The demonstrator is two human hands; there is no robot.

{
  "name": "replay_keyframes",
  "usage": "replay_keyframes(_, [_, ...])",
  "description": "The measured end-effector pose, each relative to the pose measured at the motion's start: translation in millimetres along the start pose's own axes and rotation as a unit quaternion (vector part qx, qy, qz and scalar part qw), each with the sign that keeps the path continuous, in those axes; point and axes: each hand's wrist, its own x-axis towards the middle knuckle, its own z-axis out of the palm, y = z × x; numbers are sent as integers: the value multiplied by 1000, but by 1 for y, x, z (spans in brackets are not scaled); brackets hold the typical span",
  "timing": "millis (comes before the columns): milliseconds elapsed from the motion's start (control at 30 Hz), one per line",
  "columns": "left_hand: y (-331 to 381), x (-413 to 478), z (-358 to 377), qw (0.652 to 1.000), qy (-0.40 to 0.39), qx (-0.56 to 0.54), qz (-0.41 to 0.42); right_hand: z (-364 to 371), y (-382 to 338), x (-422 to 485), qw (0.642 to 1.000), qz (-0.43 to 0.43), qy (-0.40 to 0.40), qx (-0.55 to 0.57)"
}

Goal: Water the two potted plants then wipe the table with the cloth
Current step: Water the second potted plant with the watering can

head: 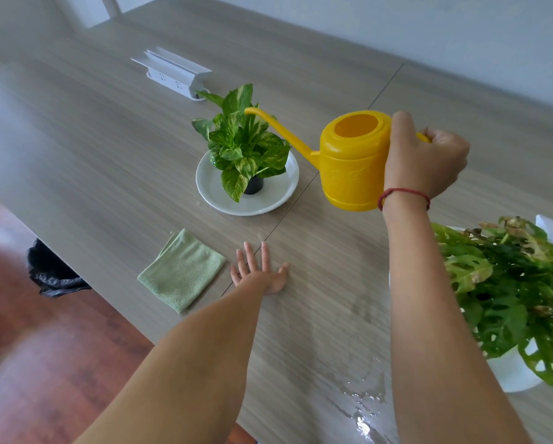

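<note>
So, nearest me there's spilled water (361,408) pooled on the grey wood-grain table (108,139), right beside the holey-leaved plant in its white pot (505,302), so I'd guess that one's watered. My left hand (262,270) lies flat and open on the table just beside the folded green microfibre cloth (182,272), not used yet. Further out my right hand (425,158) grips the yellow plastic watering can (352,161), spout over the variegated pothos on its white plate (248,184). Wiping's still left.

Cloth (181,270) left of flat hand (262,270), plate (211,184) with potted plant (241,145) behind.
</note>
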Motion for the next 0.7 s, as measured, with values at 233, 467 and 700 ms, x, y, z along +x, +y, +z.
replay_keyframes(233, [-1, 3, -1, 1000, -6, 17, 6, 5, 45, -21, 984, 132, -16, 115])
replay_keyframes(467, [-7, 7, 13, 998, 48, -13, 29, 0, 68, -43, 981, 142, -22, 127])
replay_keyframes(700, [-9, -27, 21, 966, 220, -82, 111, -44, 49, -44, 969, 149, 3, 198])
